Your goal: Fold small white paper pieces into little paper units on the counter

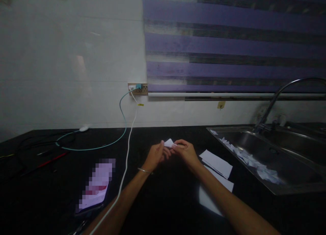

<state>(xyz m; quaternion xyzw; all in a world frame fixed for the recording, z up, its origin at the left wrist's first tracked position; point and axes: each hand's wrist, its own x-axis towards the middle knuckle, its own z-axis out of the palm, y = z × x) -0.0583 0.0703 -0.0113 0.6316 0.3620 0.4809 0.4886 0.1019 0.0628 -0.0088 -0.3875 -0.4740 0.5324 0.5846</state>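
Observation:
Both hands meet above the black countertop [163,194] and pinch one small white piece of paper [169,143] between them. My left hand [156,155], a thin bangle on its wrist, grips the paper's left side with closed fingers. My right hand [185,151] grips the right side, fingers curled. Several white paper sheets [216,163] lie on the counter just right of my right hand.
A steel sink [270,160] at the right holds several torn paper scraps [251,160], with a curved tap [277,95] behind. A phone [95,187] lies at the left. A white cable [127,153] and a teal cable [102,145] run from a wall socket [139,89]. Pens and wires lie far left.

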